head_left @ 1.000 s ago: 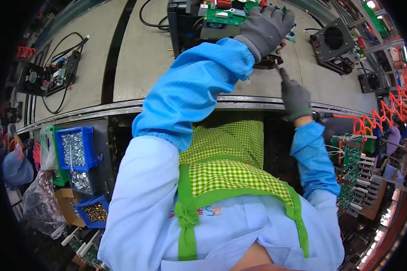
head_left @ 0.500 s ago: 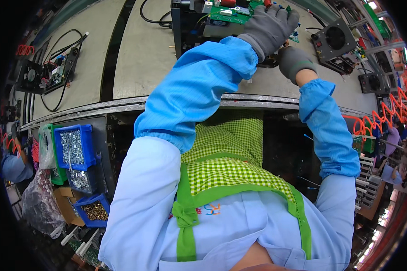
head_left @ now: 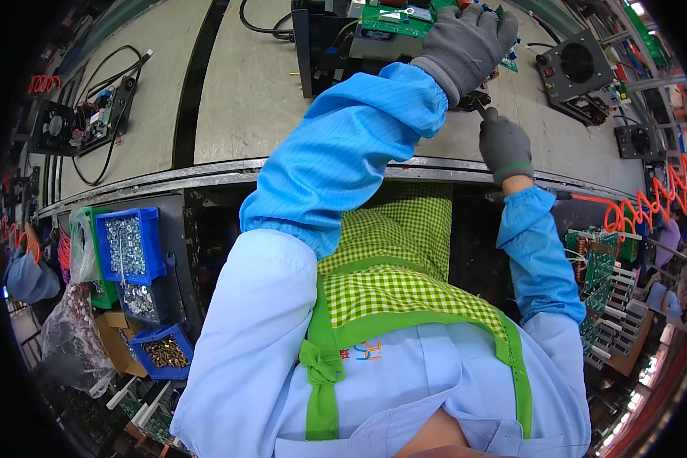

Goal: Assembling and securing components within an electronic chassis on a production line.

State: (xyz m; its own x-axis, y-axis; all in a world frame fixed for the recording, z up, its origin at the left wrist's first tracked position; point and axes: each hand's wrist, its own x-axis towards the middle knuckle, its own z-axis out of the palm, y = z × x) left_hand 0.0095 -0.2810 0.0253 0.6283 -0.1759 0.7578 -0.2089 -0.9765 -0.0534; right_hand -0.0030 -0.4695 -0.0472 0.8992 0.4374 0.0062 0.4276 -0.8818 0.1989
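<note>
My left hand (head_left: 469,46), in a grey knit glove, reaches across an open electronic unit at the far middle of the bench. Its fingers bend over a green circuit board (head_left: 395,20) in the unit, and the fingertips are partly hidden. The unit's black metal side plate (head_left: 304,53) stands upright to the left. Nearer to me, my right hand (head_left: 505,145), also gloved, is closed, its fingertips at a small dark thing by the unit's front. I cannot make out what it holds.
A grey unit with a round fan (head_left: 576,65) stands at right, a smaller fan unit (head_left: 637,141) beyond it. Another open unit (head_left: 91,118) with a black cable lies at left. Below the bench edge are blue bins of metal hardware (head_left: 160,240). Orange coiled hose (head_left: 649,198) hangs right.
My right hand has drawn back toward me, away from my left hand and the unit's edge. My left hand stays over the circuit board. The whole view has shifted slightly.
</note>
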